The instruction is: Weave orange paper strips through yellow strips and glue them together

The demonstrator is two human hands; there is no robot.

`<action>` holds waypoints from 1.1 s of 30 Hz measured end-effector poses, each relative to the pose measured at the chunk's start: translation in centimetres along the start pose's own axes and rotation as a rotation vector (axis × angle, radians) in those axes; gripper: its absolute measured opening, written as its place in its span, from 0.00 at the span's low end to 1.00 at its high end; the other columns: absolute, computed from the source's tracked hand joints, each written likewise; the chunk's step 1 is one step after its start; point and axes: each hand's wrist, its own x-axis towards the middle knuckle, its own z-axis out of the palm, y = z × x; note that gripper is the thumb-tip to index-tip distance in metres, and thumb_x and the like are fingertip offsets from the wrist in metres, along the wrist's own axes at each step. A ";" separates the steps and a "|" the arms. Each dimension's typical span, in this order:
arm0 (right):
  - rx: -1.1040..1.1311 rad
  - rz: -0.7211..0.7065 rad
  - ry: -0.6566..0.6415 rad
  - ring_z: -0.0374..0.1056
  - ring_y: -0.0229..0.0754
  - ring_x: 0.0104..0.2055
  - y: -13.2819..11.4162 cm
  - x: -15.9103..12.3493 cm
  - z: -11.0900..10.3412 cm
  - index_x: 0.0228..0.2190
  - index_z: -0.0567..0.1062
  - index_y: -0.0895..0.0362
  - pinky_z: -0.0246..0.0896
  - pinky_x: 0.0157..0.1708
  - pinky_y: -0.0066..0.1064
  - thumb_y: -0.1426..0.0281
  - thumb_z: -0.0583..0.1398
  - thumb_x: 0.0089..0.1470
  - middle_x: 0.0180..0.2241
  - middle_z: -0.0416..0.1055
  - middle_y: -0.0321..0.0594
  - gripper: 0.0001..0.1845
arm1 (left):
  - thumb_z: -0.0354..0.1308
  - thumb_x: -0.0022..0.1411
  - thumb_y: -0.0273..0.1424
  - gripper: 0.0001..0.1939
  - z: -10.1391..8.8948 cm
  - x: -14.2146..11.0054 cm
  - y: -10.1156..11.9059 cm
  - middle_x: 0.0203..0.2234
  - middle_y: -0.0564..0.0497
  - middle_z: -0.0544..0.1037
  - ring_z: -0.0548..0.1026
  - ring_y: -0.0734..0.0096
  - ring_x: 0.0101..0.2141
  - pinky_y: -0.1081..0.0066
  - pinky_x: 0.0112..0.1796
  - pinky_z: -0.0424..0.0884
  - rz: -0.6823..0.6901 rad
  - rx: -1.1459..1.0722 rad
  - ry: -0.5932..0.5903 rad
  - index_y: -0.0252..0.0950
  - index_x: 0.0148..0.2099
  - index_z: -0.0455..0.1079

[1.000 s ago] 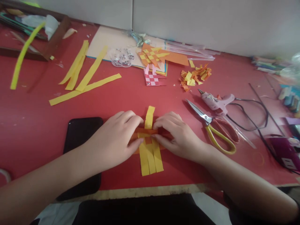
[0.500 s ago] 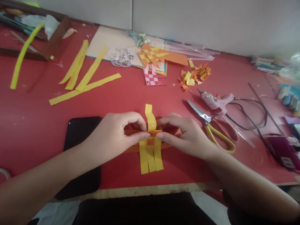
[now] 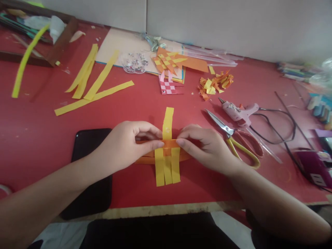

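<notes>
The left hand (image 3: pixel 127 143) clamps a flat orange paper strip (image 3: pixel 170 143) between thumb and fingertips, and the right hand (image 3: pixel 207 147) pinches it likewise, just across a yellow strip (image 3: pixel 168 119) that stretches away from the person. Under them spreads a smooth red tabletop (image 3: pixel 135 193), whose pale, rough front edge runs near the work. A flat black phone (image 3: pixel 89 143) with rounded corners lies partly beneath the left forearm. Beside the right hand rest metal-bladed scissors (image 3: pixel 228 130) with looped red and yellow handles; just beyond sits a pink plastic glue gun (image 3: pixel 240 112). Between the hands, three straight-cut yellow paper tails (image 3: pixel 167 169) fan side by side toward the front edge, crossing orange bands. Farther back lies a red-and-pink checkered paper fish (image 3: pixel 169 87), and to its right a crumpled heap of scraps (image 3: pixel 215 84).
</notes>
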 end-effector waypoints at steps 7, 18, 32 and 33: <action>0.012 -0.008 -0.005 0.68 0.35 0.29 0.0 -0.1 0.1 0.29 0.74 0.57 0.62 0.31 0.28 0.67 0.61 0.59 0.28 0.73 0.37 0.08 | 0.66 0.57 0.35 0.07 0.1 -0.1 0.1 0.31 0.54 0.84 0.81 0.69 0.33 0.76 0.33 0.77 0.025 0.014 -0.019 0.39 0.36 0.77; -0.078 -0.204 0.186 0.70 0.40 0.35 -0.5 -0.2 0.8 0.36 0.73 0.56 0.67 0.37 0.35 0.72 0.62 0.56 0.32 0.74 0.39 0.04 | 0.62 0.61 0.38 0.10 0.6 -0.4 0.4 0.25 0.56 0.79 0.76 0.73 0.27 0.77 0.26 0.69 0.087 0.137 -0.018 0.38 0.33 0.76; -0.325 -0.416 0.329 0.74 0.42 0.33 -0.7 -0.1 1.4 0.35 0.77 0.51 0.73 0.33 0.37 0.75 0.64 0.54 0.31 0.77 0.38 0.07 | 0.56 0.64 0.31 0.08 1.3 -0.7 0.7 0.25 0.57 0.78 0.74 0.77 0.25 0.79 0.26 0.69 0.149 0.122 -0.047 0.37 0.34 0.74; -0.326 -0.422 0.320 0.74 0.42 0.33 -0.7 -0.1 1.4 0.35 0.78 0.52 0.73 0.34 0.37 0.75 0.64 0.55 0.31 0.78 0.39 0.07 | 0.56 0.64 0.30 0.07 1.2 -0.7 0.7 0.25 0.57 0.78 0.74 0.77 0.25 0.79 0.26 0.69 0.159 0.127 -0.046 0.37 0.34 0.74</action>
